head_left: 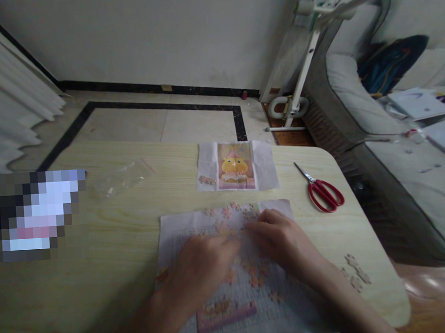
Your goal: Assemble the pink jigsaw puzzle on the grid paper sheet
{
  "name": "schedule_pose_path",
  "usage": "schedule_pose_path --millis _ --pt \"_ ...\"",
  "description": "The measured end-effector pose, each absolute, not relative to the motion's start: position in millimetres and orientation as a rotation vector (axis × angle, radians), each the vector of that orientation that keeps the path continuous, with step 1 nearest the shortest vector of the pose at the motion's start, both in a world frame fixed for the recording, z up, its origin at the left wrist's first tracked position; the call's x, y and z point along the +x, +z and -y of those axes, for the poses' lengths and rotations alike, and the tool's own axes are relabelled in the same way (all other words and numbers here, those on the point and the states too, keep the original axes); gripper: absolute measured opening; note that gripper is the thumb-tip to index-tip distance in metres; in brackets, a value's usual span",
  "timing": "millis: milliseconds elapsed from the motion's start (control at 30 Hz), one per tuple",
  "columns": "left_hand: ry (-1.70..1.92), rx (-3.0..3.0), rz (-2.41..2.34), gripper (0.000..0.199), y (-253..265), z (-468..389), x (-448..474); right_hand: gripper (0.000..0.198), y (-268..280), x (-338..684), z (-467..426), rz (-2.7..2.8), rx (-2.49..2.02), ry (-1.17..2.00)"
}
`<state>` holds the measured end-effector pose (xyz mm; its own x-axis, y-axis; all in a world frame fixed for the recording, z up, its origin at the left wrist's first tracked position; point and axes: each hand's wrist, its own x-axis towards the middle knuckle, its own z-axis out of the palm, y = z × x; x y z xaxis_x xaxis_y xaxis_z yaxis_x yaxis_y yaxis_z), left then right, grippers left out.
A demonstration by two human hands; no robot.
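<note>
My left hand (211,257) is closed over a printed paper sheet (174,235), its fingers curled and slightly blurred. Across from it, my right hand (277,233) bends inward with fingers pressed together. Whatever the fingertips hold is hidden. Small orange jigsaw pieces (256,275) lie loose on the sheet below the hands, and pink pieces (227,211) are scattered above them. Near the sheet's front, a joined pink puzzle section (227,317) forms a strip. Beyond the sheet, a creased reference picture (236,166) shows a yellow character with a cake.
Red-handled scissors (325,193) rest on the right of the wooden table (120,278). Several puzzle pieces (357,271) lie near its right edge. At the left are a clear plastic bag (123,180) and a pixelated device (42,212). A grey sofa (400,185) stands beyond.
</note>
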<state>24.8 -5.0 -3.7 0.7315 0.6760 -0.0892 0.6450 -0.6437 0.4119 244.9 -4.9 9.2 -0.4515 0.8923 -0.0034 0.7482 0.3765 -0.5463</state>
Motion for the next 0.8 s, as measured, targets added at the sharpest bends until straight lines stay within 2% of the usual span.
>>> schedule_pose_path --millis 800 --pt "0.079 2.465 -1.008 0.011 -4.8 5.3 24.0 0.02 15.1 245.6 4.8 2.413 -1.375 0.801"
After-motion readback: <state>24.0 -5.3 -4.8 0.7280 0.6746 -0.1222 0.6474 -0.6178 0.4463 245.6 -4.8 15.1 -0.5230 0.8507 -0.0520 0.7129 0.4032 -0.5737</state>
